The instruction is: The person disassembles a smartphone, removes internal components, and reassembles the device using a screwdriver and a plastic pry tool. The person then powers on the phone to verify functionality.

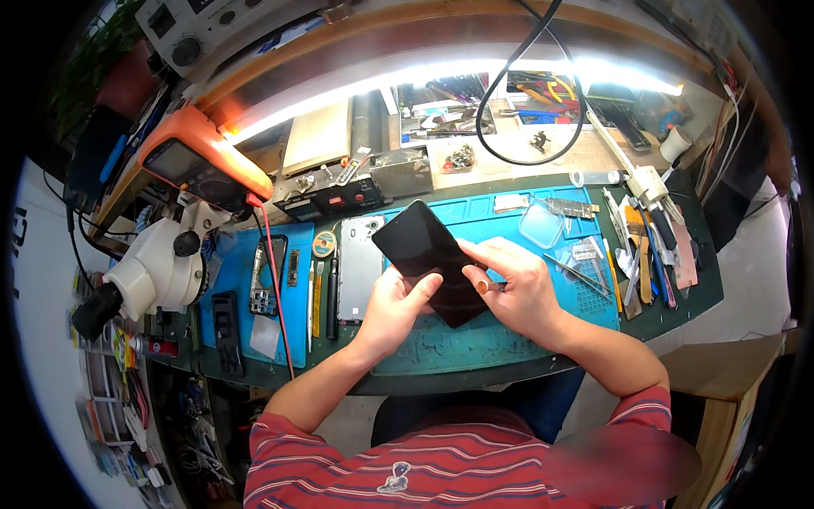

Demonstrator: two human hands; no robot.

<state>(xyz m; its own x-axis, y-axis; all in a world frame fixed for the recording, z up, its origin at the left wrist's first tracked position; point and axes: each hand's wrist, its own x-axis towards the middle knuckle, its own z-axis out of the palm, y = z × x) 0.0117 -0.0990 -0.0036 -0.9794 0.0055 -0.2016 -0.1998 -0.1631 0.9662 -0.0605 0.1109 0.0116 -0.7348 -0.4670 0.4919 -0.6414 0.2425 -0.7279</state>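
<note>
A glossy black phone is tilted in the air above the blue work mat; whether it is a whole phone or only its screen part, I cannot tell. My left hand grips its lower left edge, thumb on the dark glass. On the other side, my right hand touches the phone's right edge with its fingers. That hand also keeps a short screwdriver-like tool with a round copper-coloured end against the palm; its tip is hidden. Just left of the phone, a silver phone back lies flat.
An orange multimeter and a white microscope stand at left, a red lead running down from the meter. An opened phone frame rests nearby. Tweezers, a clear box and several hand tools lie right. A black cable loops overhead.
</note>
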